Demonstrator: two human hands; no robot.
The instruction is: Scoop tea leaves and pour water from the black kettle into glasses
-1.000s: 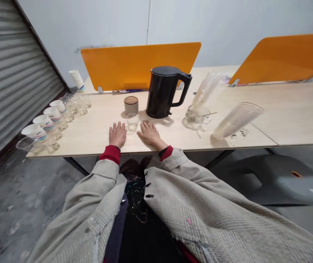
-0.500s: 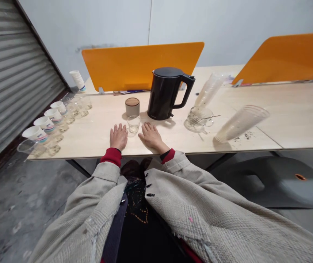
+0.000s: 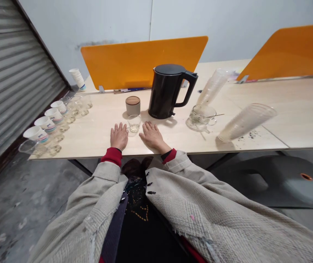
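Observation:
My left hand (image 3: 119, 136) lies flat on the table (image 3: 98, 128), palm down and holding nothing. On the other side of a small clear plastic cup (image 3: 134, 124), my right hand (image 3: 152, 136) also rests flat with its fingers stretched out. The cup stands upright between the two hands. Just behind it is a grey canister (image 3: 133, 106) with a wooden lid. A black electric kettle (image 3: 164, 93) stands beyond my right hand, its handle turned to the right. Farther right sits a glass cup (image 3: 202, 116) with a thin stick or spoon handle across its rim.
Two stacks of clear plastic cups, a farther stack (image 3: 213, 86) and a nearer stack (image 3: 246, 122), lean at the right. White paper cups (image 3: 36, 134) and clear cups line the left end. An orange divider (image 3: 118, 65) stands behind. A grey stool (image 3: 279, 182) is below right.
Both hands stay flat in the same places beside the cup. The view has shifted slightly, and paper cups now show on the floor at the lower left.

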